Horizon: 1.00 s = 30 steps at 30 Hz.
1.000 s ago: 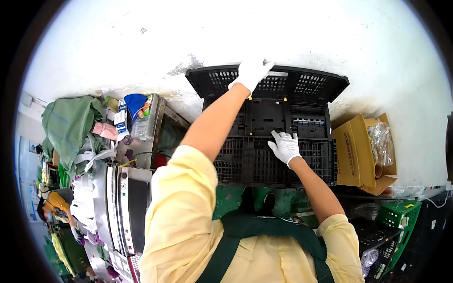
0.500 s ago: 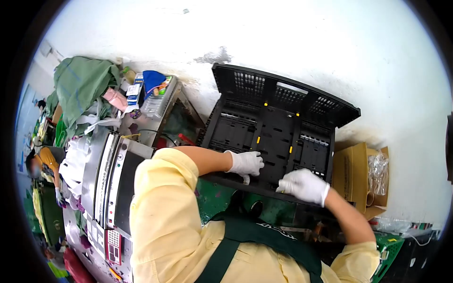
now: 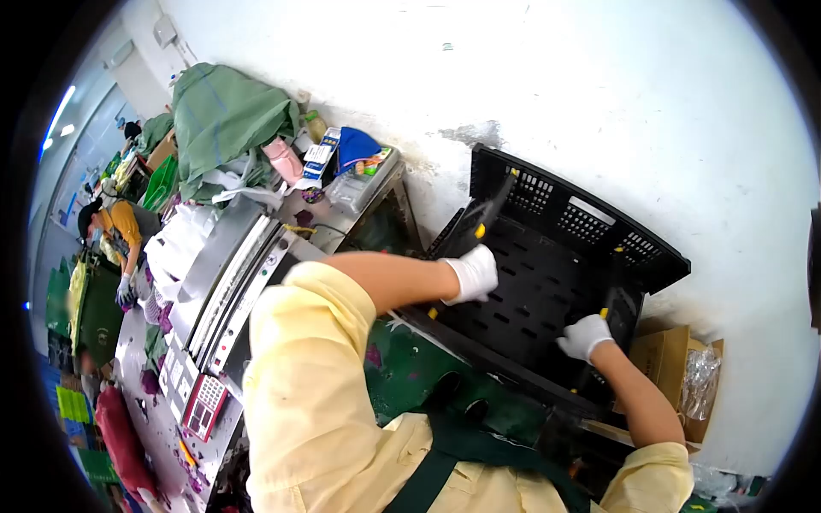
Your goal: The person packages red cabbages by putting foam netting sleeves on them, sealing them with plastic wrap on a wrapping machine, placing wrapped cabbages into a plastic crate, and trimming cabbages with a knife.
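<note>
The white wall [image 3: 599,85] forms the background. I locate the black crate [image 3: 534,274] right of centre, near this wall. My left hand [image 3: 470,275] and right hand [image 3: 586,338] are partly curled beside its yellow-tabbed side flaps [image 3: 493,208]; blur means I cannot confirm grip. The cardboard box [image 3: 663,357] sits beside the crate, right; the surface [image 3: 390,178], left, carries the blue cloth item [image 3: 356,149].

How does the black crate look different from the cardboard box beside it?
The black crate looks wider than the cardboard box. The crate's raised far side is full of small holes, while the box's brown side looks solid. The box holds clear plastic wrap; none shows in the crate. Both are open.
</note>
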### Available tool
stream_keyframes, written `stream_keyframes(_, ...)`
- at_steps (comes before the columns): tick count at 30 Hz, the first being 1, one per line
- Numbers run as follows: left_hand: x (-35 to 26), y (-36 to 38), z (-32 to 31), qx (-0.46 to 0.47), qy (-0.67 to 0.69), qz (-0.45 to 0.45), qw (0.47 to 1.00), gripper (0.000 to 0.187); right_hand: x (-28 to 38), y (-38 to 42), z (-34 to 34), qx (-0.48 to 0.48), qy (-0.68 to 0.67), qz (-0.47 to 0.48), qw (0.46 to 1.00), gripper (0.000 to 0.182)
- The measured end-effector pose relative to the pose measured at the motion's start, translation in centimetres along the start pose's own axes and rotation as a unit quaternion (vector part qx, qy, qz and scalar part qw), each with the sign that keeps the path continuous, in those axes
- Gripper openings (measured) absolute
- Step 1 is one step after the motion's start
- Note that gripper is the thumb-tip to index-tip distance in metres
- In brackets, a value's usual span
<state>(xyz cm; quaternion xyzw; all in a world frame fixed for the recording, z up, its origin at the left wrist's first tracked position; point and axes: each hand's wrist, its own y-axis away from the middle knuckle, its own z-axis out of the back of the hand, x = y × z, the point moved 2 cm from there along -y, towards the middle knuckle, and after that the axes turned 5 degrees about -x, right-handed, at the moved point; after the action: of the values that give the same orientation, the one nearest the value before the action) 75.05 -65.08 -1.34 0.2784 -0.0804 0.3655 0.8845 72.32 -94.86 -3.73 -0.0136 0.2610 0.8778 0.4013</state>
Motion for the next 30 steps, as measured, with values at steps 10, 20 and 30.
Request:
stream_keyframes(10,0.3,10.4,0.5,-0.358,0.026,0.163,0.919,0.049,-8.1,16.9,-5.5,-0.114,-0.034,-0.086,0.989,0.061)
stream_keyframes(20,-25.6,31.0,1.1,-0.432,0.585,0.38,0.573,0.034,-5.9,20.0,1.4,-0.308,-0.489,-0.082,0.812,0.033)
stream_keyframes(30,-30.4,42.4,-11.6,-0.528,0.706,0.421,0.214,0.039,24.6,15.4,15.3,-0.487,-0.4,0.237,0.739,0.032)
